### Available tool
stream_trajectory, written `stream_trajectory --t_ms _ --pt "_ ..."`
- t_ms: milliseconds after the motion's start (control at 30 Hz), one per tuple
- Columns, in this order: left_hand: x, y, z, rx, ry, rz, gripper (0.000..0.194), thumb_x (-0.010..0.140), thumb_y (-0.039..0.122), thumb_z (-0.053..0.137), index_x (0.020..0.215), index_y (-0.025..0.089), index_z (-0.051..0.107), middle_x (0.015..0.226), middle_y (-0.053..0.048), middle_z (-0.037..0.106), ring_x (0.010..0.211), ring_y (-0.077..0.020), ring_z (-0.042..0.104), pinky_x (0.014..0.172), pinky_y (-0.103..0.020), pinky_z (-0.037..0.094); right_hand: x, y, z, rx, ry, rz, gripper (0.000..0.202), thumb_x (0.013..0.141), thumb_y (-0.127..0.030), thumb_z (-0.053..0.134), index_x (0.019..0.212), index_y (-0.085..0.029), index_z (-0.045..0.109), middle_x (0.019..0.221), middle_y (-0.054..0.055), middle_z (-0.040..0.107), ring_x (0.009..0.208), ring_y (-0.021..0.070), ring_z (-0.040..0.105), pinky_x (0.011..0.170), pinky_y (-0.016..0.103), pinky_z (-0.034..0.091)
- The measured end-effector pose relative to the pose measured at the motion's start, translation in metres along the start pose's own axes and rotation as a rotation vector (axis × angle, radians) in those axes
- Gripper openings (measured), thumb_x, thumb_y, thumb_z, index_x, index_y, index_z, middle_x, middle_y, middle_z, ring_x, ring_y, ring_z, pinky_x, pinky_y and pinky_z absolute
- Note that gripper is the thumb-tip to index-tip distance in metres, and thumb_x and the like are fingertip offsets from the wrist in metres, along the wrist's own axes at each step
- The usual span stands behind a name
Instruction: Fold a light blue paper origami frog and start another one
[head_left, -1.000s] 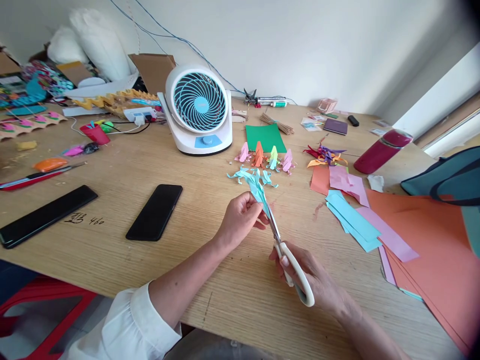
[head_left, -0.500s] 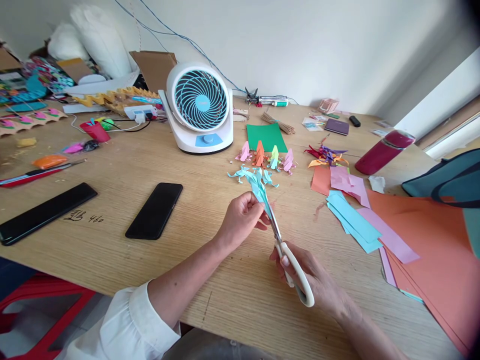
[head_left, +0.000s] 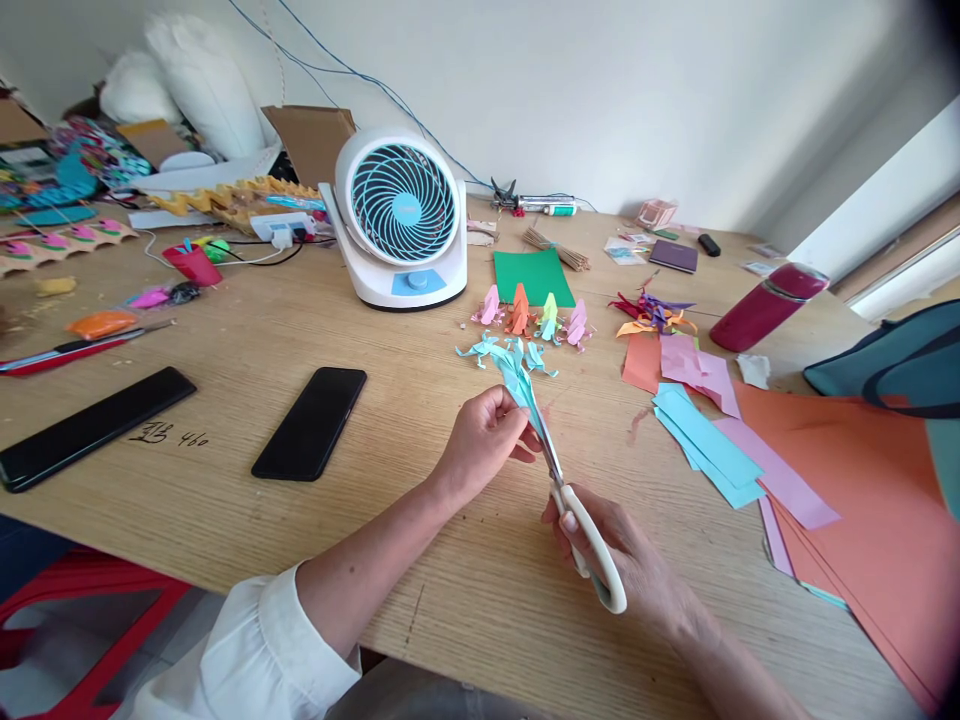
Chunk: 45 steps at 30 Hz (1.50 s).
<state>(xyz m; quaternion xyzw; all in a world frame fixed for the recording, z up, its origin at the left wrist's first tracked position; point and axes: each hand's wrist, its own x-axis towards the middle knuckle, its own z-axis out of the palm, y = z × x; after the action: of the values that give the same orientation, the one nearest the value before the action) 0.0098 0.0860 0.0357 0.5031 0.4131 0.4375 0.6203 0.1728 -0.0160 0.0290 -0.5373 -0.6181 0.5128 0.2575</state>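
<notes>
A wide wooden worktable [head_left: 225, 330] stands against a pale wall, scattered with craft supplies. Near its middle, a narrow folded piece of light blue paper [head_left: 523, 385] is pinched between the fingers of the left hand [head_left: 484, 435], held just above the tabletop. The paper looks thin, light and easily creased or torn, so it is probably best gripped close beside the cut, as here. The right hand [head_left: 622, 560] is closed around the white handles of metal-bladed scissors [head_left: 577, 520], whose nearly closed blades meet the paper's lower end. Just beyond lie small blue paper figures [head_left: 495, 350], then a row of pastel folded paper animals [head_left: 532, 312]. A black smartphone [head_left: 310, 422] lies to the left, a white and blue desk fan [head_left: 401, 225] behind, and coloured paper sheets [head_left: 847, 470] to the right.
</notes>
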Motion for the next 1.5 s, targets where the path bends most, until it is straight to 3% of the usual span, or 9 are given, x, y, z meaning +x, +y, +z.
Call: stream_trajectory --t_ms 1033,1500 --pt "-0.001 0.006 -0.002 -0.010 -0.029 -0.015 0.010 0.079 0.022 0.055 0.071 0.015 0.053 0.063 0.000 0.064 0.053 -0.0107 0.063 0.046 -0.021 0.055 0.002 0.012 0.009 0.087 0.045 -0.029 0.046 0.094 -0.058 0.042 0.070 -0.019 0.044 0.061 -0.003 0.043 0.054 0.0101 0.039 0.050 0.024 0.031" --pt "-0.002 0.007 -0.003 0.058 -0.094 -0.022 0.009 0.079 0.017 0.052 0.070 0.015 0.053 0.064 0.000 0.064 0.056 -0.0114 0.065 0.049 -0.023 0.057 0.003 0.009 0.008 0.088 0.041 -0.021 0.044 0.093 -0.059 0.043 0.079 -0.018 0.050 0.064 -0.003 0.044 0.057 0.0109 0.041 0.052 0.024 0.032"
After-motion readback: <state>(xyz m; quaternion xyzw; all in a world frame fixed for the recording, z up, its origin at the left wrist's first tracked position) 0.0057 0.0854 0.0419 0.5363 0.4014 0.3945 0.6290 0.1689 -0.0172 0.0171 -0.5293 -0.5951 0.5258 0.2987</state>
